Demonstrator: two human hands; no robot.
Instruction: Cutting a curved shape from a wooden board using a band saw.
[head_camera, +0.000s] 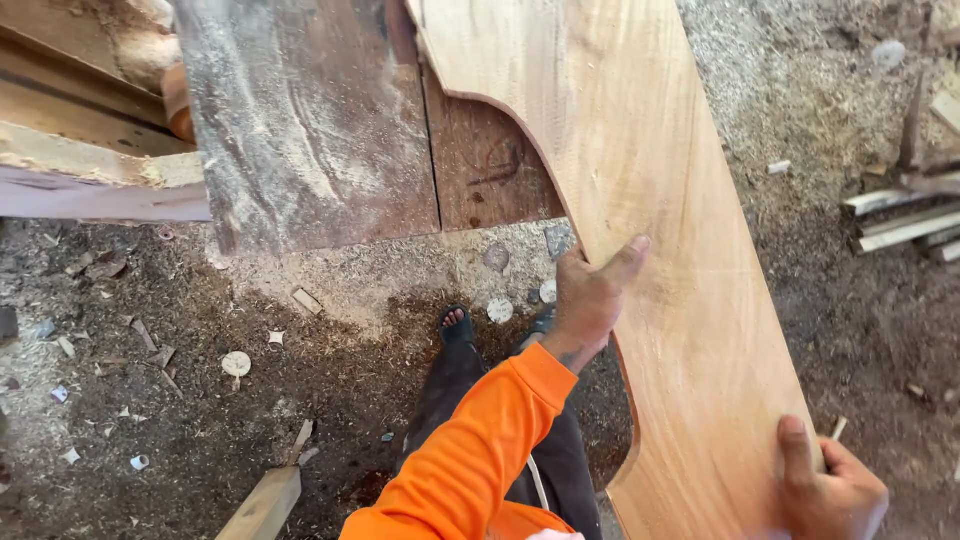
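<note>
pale curved wooden board (650, 230), left hand (590, 295) and right hand (830, 490) gripping its opposite edges

Both hands, left hand (590, 295) and right hand (830, 490), grip the curved-cut plank (660, 220) over a sawdust-covered floor (200, 400).

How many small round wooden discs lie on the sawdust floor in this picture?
4 at least: one disc lies left of the foot, one just right of it, one near the bench edge, one beside the left hand. Sawdust may hide others.
</note>
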